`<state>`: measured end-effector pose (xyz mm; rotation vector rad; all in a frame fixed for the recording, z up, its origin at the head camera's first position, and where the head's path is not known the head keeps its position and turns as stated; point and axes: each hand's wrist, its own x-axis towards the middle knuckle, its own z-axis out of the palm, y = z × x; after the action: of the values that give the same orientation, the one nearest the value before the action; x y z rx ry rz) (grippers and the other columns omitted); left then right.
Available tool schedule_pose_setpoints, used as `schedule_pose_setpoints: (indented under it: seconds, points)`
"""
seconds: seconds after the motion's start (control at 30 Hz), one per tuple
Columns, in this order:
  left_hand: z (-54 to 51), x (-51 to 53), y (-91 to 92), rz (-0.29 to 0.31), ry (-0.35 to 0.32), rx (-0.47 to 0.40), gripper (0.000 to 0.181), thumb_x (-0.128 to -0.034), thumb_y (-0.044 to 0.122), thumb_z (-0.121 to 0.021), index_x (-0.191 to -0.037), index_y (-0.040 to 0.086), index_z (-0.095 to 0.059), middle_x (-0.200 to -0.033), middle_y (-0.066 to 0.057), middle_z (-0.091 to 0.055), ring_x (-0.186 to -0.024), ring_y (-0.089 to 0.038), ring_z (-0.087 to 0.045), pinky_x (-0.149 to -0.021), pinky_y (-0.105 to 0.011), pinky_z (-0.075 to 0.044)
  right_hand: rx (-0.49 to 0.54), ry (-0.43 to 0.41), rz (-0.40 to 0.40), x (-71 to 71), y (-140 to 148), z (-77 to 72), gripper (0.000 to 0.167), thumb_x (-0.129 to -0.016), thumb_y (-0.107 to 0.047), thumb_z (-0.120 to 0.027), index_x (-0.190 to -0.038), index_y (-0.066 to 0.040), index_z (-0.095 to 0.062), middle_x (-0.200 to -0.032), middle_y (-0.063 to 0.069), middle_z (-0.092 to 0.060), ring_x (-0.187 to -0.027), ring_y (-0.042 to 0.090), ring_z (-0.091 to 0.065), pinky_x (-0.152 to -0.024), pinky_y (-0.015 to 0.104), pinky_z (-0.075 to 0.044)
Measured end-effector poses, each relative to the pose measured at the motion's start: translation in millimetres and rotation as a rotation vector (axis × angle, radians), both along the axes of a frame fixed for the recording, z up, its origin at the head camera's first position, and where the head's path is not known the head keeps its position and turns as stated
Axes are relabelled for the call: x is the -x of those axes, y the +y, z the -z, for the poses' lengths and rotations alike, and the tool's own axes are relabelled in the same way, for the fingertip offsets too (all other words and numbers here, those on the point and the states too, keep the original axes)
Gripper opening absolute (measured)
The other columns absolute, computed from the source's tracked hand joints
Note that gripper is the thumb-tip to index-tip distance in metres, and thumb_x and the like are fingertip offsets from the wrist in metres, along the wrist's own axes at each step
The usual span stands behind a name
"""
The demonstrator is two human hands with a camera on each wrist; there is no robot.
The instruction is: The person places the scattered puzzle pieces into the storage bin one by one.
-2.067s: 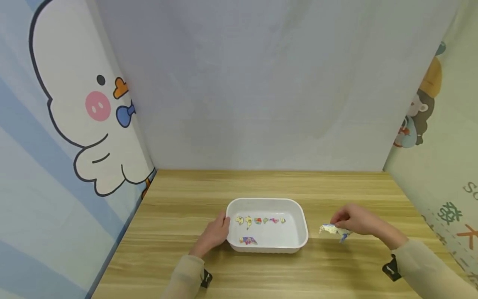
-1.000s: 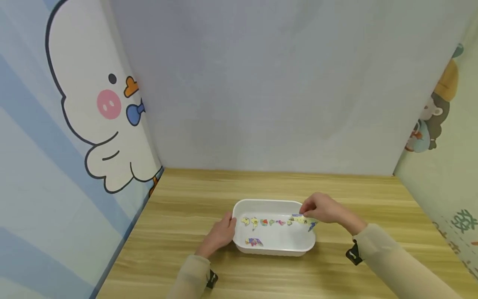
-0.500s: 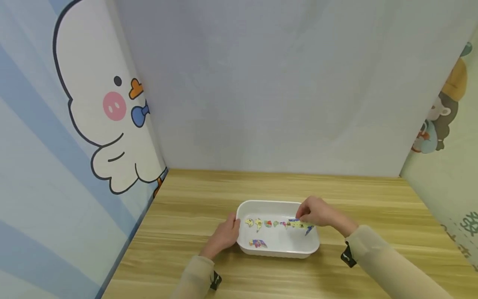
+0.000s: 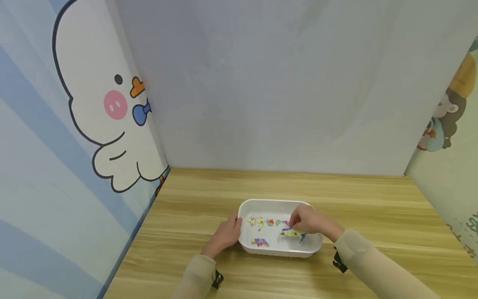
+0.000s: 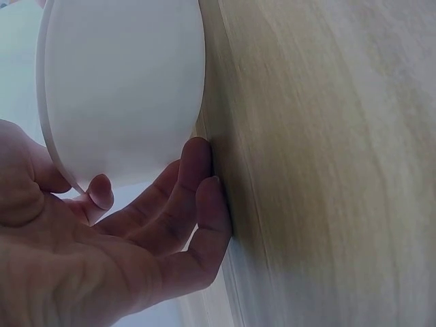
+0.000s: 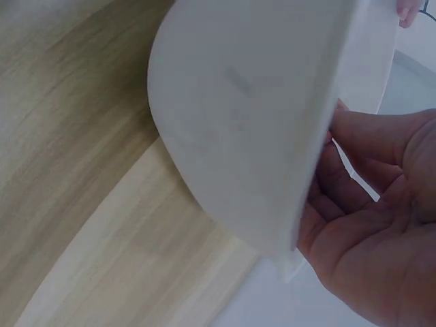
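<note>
A white rectangular tray point(image 4: 276, 251) with rounded corners stands on the wooden table. My left hand point(image 4: 228, 232) grips its left end, the thumb at the rim and other fingers along the outer wall, as the left wrist view shows. Over the right half of the tray, my right hand point(image 4: 307, 220) pinches a flat, irregular yellow-and-blue cutout point(image 4: 293, 234) from above. Whether the cutout touches the tray floor I cannot tell. In the right wrist view, the tray wall point(image 6: 245, 122) hides the cutout and part of the fingers.
Several small cutouts lie in a row inside the tray, among them a yellow one point(image 4: 260, 223) and a red-and-green one point(image 4: 270, 222). A purple-and-multicoloured cutout point(image 4: 259, 242) lies at the front left. A grey-white curtain point(image 4: 276, 91) closes off the table's back edge.
My right hand has carried the yellow-and-blue cutout leftward from beside the tray, over its right end and into it. My left hand has kept its grip on the tray's left end.
</note>
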<state>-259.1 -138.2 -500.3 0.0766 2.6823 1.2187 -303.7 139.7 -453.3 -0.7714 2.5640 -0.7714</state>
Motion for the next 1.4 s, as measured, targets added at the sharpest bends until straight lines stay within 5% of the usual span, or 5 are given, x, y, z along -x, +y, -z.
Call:
schedule_pose_setpoints:
  seconds: [0.53, 1.07, 1.4]
  points:
    - [1.5, -0.3, -0.4, 0.010, 0.031, 0.005, 0.022, -0.1040, 0.022, -0.034, -0.111, 0.006, -0.047, -0.080, -0.006, -0.052, -0.068, -0.020, -0.051, -0.059, -0.035, -0.041, -0.002, 0.018, -0.028, -5.4, -5, 19.9, 0.015, -0.076, 0.007, -0.068, -0.072, -0.008, -0.068, -0.065, -0.006, -0.058, -0.061, 0.009, -0.050, -0.058, 0.027, -0.043]
    - [0.0, -0.4, 0.3, 0.007, 0.003, 0.003, 0.021, -0.1045, 0.024, -0.032, -0.107, 0.008, -0.045, -0.075, -0.007, -0.050, -0.062, -0.019, -0.049, -0.054, -0.033, -0.039, -0.145, 0.129, 0.085, -20.2, -17, 31.3, 0.016, -0.077, 0.005, -0.066, -0.073, -0.011, -0.064, -0.073, -0.003, -0.059, -0.068, 0.015, -0.051, -0.066, 0.036, -0.046]
    - [-0.9, -0.8, -0.6, 0.011, 0.012, -0.002, 0.020, -0.1045, 0.023, -0.033, -0.105, 0.007, -0.045, -0.075, -0.007, -0.050, -0.062, -0.020, -0.048, -0.054, -0.033, -0.039, -0.140, 0.187, 0.092, -24.5, -18, 33.2, 0.018, -0.078, 0.003, -0.067, -0.072, -0.012, -0.061, -0.070, -0.006, -0.055, -0.067, 0.015, -0.048, -0.064, 0.037, -0.043]
